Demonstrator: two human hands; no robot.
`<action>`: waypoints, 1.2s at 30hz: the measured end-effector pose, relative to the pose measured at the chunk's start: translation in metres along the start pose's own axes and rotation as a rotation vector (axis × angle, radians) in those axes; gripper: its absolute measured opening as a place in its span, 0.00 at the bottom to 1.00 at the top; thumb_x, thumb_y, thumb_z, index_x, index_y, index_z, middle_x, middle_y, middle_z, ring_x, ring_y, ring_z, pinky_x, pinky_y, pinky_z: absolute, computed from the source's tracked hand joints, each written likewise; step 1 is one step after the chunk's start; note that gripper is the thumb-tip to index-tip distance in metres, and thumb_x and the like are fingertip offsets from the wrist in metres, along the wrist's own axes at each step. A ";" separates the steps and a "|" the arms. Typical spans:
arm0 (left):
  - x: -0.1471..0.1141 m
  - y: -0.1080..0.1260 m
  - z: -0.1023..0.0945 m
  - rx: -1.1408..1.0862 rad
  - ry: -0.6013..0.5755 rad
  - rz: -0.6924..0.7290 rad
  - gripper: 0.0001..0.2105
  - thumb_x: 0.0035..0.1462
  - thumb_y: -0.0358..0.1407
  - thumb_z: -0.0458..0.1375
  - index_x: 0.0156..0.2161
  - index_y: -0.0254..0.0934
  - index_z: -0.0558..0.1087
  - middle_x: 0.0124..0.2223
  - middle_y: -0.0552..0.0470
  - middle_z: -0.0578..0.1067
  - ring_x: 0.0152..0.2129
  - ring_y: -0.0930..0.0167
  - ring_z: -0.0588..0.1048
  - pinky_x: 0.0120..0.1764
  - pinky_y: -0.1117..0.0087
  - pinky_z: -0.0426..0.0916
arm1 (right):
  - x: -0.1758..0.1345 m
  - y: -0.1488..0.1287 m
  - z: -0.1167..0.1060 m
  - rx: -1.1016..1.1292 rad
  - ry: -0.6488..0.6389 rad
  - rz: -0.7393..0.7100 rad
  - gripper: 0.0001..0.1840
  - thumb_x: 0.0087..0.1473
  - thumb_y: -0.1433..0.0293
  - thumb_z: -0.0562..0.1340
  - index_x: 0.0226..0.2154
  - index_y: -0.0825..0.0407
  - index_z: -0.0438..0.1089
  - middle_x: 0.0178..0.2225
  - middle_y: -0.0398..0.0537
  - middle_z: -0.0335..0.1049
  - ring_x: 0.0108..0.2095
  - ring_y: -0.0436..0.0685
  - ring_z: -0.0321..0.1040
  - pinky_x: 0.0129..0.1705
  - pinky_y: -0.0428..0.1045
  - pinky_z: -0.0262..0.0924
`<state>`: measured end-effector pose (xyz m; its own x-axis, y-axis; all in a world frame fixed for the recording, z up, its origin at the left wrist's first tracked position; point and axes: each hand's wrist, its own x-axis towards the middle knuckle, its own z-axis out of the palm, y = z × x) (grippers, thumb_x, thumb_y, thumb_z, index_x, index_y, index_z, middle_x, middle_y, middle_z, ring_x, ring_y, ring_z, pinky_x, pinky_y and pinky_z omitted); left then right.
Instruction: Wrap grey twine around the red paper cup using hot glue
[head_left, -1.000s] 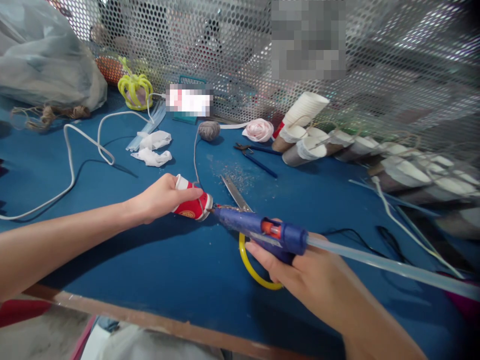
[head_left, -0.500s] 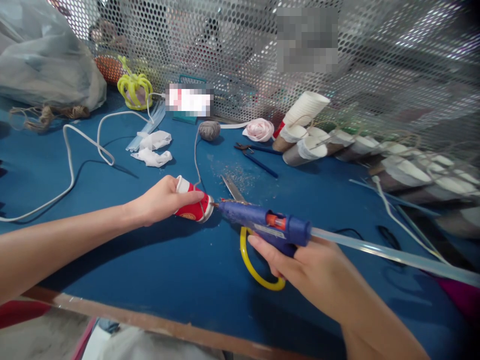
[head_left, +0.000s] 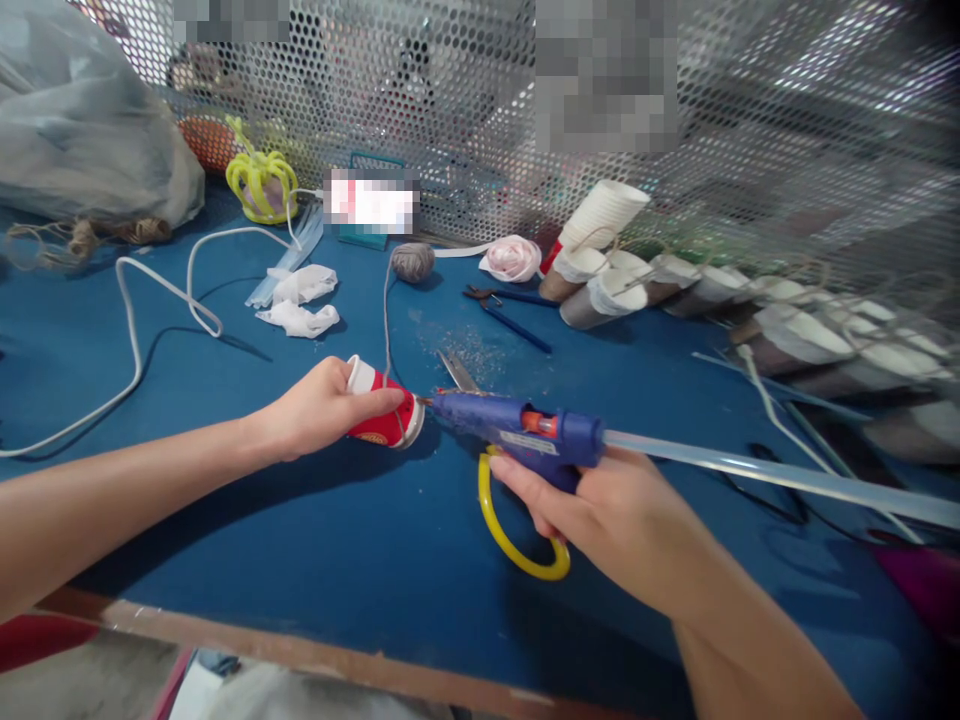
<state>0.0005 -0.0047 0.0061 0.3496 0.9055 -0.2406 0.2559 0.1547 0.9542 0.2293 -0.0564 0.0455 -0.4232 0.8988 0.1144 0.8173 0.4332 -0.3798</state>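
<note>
My left hand (head_left: 321, 408) is closed around a red and white paper cup (head_left: 384, 428), which lies tilted on its side above the table. Its thumb presses grey yarn (head_left: 387, 320) against the cup; the strand runs back to a yarn ball (head_left: 413, 263). In my right hand (head_left: 592, 510) is a blue hot glue gun (head_left: 517, 425) with a long clear glue stick (head_left: 750, 474) out of its rear. The gun's nozzle is at the cup's rim; whether it touches I cannot tell. Scissors with a yellow handle (head_left: 491, 510) lie beneath the gun, partly hidden.
Blue-handled pliers (head_left: 517, 325) lie behind the scissors. Several wrapped cups (head_left: 604, 298) line the right back, near a pink ribbon roll (head_left: 511, 259). White scraps (head_left: 300, 318), a white cable (head_left: 135, 330) and a yellow crown-like piece (head_left: 262, 185) are at left, before a perforated metal screen (head_left: 465, 110).
The glue gun has shifted slightly left, its nozzle still by the cup's rim. Both hands keep their grip. The whole view has moved a little.
</note>
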 end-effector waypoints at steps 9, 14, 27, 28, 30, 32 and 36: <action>-0.001 0.002 0.000 0.004 -0.008 0.013 0.15 0.46 0.43 0.57 0.19 0.31 0.69 0.17 0.58 0.63 0.16 0.78 0.59 0.20 0.76 0.52 | 0.009 -0.006 -0.002 0.173 -0.104 0.270 0.23 0.51 0.59 0.55 0.10 0.48 0.55 0.08 0.38 0.59 0.09 0.49 0.57 0.15 0.45 0.55; 0.000 0.002 0.000 0.012 -0.015 0.022 0.16 0.47 0.43 0.56 0.19 0.31 0.68 0.17 0.58 0.61 0.16 0.79 0.56 0.20 0.76 0.50 | 0.004 -0.011 -0.005 0.184 -0.096 0.266 0.24 0.50 0.59 0.55 0.09 0.48 0.52 0.08 0.38 0.58 0.12 0.49 0.60 0.19 0.45 0.59; -0.002 0.003 0.000 -0.014 -0.018 0.013 0.15 0.47 0.41 0.57 0.19 0.30 0.69 0.17 0.57 0.64 0.16 0.79 0.59 0.20 0.77 0.52 | 0.008 -0.011 -0.009 0.233 -0.155 0.340 0.19 0.50 0.59 0.55 0.13 0.48 0.57 0.09 0.37 0.59 0.13 0.49 0.61 0.19 0.45 0.59; -0.002 0.003 0.001 -0.018 -0.017 0.010 0.14 0.47 0.41 0.57 0.19 0.30 0.70 0.17 0.57 0.64 0.16 0.79 0.59 0.20 0.77 0.52 | 0.007 -0.012 -0.009 0.230 -0.153 0.342 0.20 0.50 0.58 0.55 0.13 0.48 0.56 0.09 0.38 0.59 0.14 0.50 0.61 0.19 0.45 0.59; -0.002 0.003 0.001 -0.021 -0.015 0.009 0.14 0.46 0.41 0.57 0.19 0.30 0.70 0.17 0.57 0.64 0.16 0.79 0.59 0.20 0.77 0.52 | 0.006 -0.012 -0.009 0.235 -0.153 0.349 0.20 0.49 0.58 0.55 0.12 0.48 0.55 0.08 0.37 0.58 0.14 0.49 0.61 0.19 0.44 0.59; -0.002 0.003 0.001 -0.018 -0.009 0.012 0.15 0.46 0.41 0.57 0.19 0.30 0.70 0.17 0.57 0.65 0.15 0.79 0.59 0.20 0.77 0.52 | 0.007 -0.012 -0.009 0.250 -0.151 0.358 0.19 0.49 0.59 0.55 0.13 0.48 0.56 0.08 0.37 0.58 0.13 0.49 0.60 0.18 0.44 0.58; -0.001 0.002 0.000 -0.022 -0.004 0.007 0.15 0.46 0.42 0.58 0.19 0.31 0.69 0.17 0.57 0.66 0.15 0.79 0.60 0.20 0.77 0.53 | 0.011 -0.013 -0.008 0.281 -0.152 0.360 0.20 0.49 0.58 0.55 0.13 0.48 0.58 0.09 0.37 0.60 0.12 0.49 0.59 0.18 0.45 0.58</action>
<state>0.0005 -0.0057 0.0083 0.3546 0.9052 -0.2344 0.2334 0.1570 0.9596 0.2177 -0.0518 0.0591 -0.2018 0.9593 -0.1974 0.7939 0.0422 -0.6065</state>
